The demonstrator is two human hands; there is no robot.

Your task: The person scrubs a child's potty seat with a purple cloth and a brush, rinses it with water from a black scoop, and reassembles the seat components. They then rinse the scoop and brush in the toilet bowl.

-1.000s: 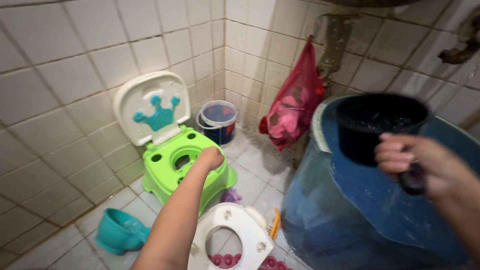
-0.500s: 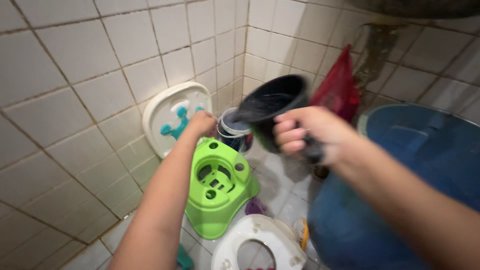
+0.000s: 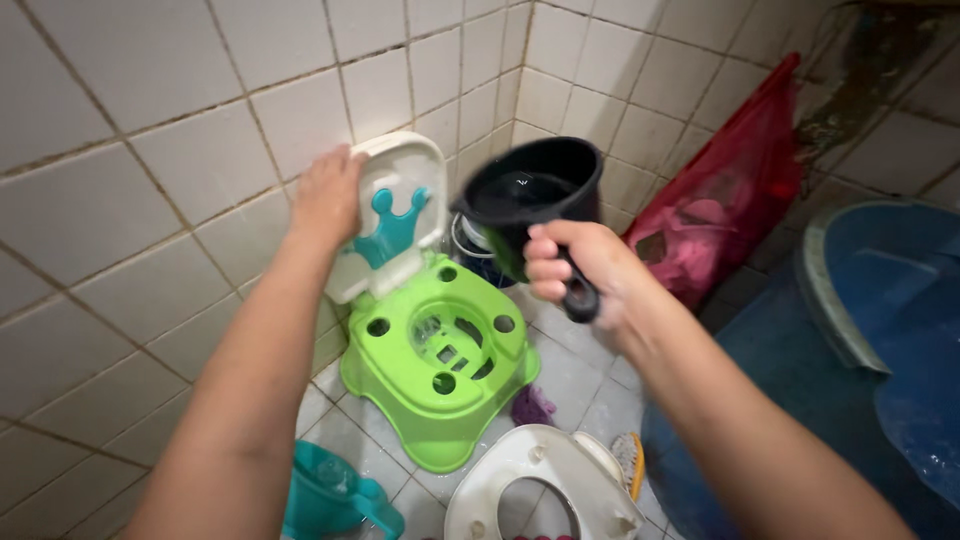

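Nearest to me, along the bottom of the frame, a white toilet seat ring (image 3: pixel 545 490) lies flat on the tiled floor, with a small brush (image 3: pixel 630 462) tucked just beside its right edge and a teal pitcher (image 3: pixel 335 495) at the lower left, all set down out of the way.

At the lower right a big blue water barrel (image 3: pixel 860 350) fills the corner, its mouth open at the top.

In the middle of the frame the right hand (image 3: pixel 580 270) is clenched around the dark handle of a black dipper (image 3: pixel 530 200), holding it up above the floor with its mouth tipped toward the camera; something glistens inside, though I cannot tell how full it is. It hangs just above and behind the green potty chair (image 3: pixel 440 365), which stands on the floor left of centre.

The left hand (image 3: pixel 325 195), at the upper left, lies with its fingers folded over the top edge of the potty's white lid (image 3: pixel 395 215), gripping it and keeping it propped upright against the tiled wall (image 3: pixel 150 130), so the green seat and its holes lie bare beneath the dipper.

Farther back, a small bucket (image 3: pixel 468 245) peeks out behind the dipper, and a red mesh bag (image 3: pixel 730 210) hangs on the far wall at the upper right, off the wet floor.
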